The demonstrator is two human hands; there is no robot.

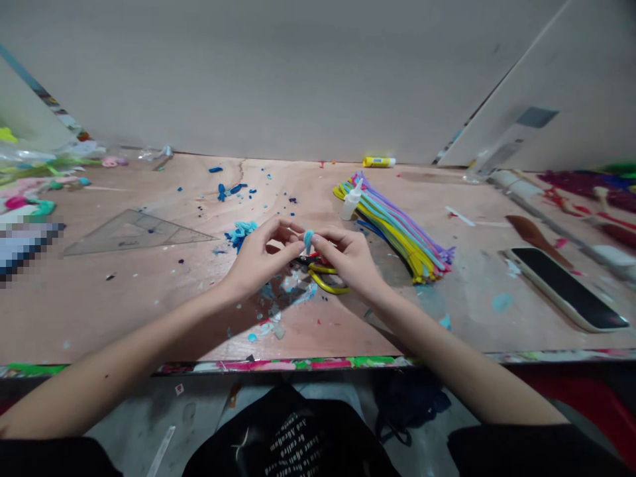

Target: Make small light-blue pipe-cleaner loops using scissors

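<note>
In front of me, my left hand (261, 258) and my right hand (350, 260) meet at a small curled light-blue piece of pipe cleaner (309, 238). The fingertips of both are closed on it from either side. Beneath them lie scissors (328, 286) with yellow handles, their blades partly hidden by my hands. A little heap of light and dark blue pieces (240, 233) sits just behind my left hand. Beyond my right hand, a bundle of colored pipe cleaners (397, 232) rests on the table, with a small white squeeze bottle (350, 204) standing at its left.
A clear set square (134, 235) lies to the left. On the right are a phone (566, 288) and a brown wooden tool (536, 237). A yellow glue stick (378, 161) lies by the back panel. Blue scraps (278, 311) litter the wooden table (189, 318).
</note>
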